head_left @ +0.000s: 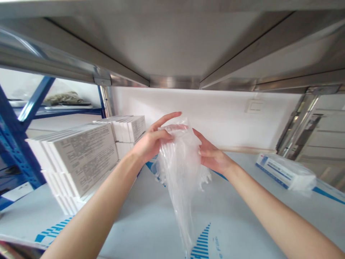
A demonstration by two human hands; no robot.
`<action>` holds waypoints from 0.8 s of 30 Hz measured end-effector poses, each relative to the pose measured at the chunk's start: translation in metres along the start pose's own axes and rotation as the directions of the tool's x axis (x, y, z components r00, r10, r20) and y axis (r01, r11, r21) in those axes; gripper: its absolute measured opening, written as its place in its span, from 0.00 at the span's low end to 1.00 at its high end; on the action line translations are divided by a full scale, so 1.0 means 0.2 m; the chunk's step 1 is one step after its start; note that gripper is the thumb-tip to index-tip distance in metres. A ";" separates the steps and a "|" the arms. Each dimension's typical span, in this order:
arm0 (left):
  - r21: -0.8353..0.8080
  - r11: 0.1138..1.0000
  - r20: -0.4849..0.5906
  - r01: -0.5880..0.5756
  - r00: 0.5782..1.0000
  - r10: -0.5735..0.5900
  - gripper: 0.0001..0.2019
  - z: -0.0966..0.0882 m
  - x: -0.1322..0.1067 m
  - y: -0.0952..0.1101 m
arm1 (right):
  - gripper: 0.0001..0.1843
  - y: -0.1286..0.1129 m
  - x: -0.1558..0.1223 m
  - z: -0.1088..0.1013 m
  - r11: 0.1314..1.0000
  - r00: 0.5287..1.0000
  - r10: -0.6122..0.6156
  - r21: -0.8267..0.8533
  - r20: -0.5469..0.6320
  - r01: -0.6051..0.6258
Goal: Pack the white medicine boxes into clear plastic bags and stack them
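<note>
A transparent plastic bag (181, 172) of long white strips, probably cable ties, hangs in front of me, its narrow end pointing down toward the shelf board. My left hand (152, 141) grips the top of the bag, with the fingers wrapped over its left side. My right hand (211, 157) holds the bag's upper right edge, with the fingers pressed against the plastic. The bag hangs just above the shelf board (237, 216), not touching it as far as I can tell. The strips' upper ends are hidden behind the crumpled plastic and my fingers.
Stacks of white printed boxes (81, 158) stand left of my left hand. A plastic-wrapped white and blue package (285, 176) lies at the right. A steel shelf (172, 43) overhangs closely, blue rack uprights (16, 144) stand at the left, and a white wall (215, 115) is behind.
</note>
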State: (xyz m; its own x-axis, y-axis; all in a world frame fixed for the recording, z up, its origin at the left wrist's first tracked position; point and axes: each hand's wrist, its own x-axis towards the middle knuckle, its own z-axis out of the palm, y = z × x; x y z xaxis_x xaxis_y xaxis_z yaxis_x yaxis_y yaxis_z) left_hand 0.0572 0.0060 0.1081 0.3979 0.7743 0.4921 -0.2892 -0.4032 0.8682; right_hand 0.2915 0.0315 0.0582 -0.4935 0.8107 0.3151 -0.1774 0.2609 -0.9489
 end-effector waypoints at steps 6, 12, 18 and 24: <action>-0.057 0.998 0.014 0.022 1.000 -0.022 0.44 -0.03 0.20 -0.04 | 0.29 0.03 0.03 -0.08 0.995 0.996 0.059 0.079 -0.065 -0.053; -0.060 0.995 0.162 0.084 0.984 -0.073 0.42 0.02 0.37 -0.05 | 0.30 0.05 0.07 -0.13 0.993 0.986 0.044 0.116 -0.160 -0.025; -0.157 0.976 -0.253 -0.148 0.962 0.105 0.34 0.50 0.29 -0.15 | 0.17 -0.06 -0.35 -0.20 0.991 0.732 -0.099 -0.004 -0.674 0.130; -0.104 0.988 -0.258 -0.115 0.962 0.084 0.20 0.84 -0.03 -0.21 | 0.30 -0.31 -0.89 -0.09 0.981 0.624 -0.110 -0.184 -0.774 -0.055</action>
State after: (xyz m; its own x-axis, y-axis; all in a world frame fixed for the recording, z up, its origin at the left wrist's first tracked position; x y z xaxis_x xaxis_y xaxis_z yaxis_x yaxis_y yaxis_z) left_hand 0.2125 -0.0631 0.0785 0.1335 0.8371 0.5304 -0.4223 -0.4361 0.7946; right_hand 0.4056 -0.1200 0.0615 0.3709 0.8825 0.2892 0.0098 0.3077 -0.9514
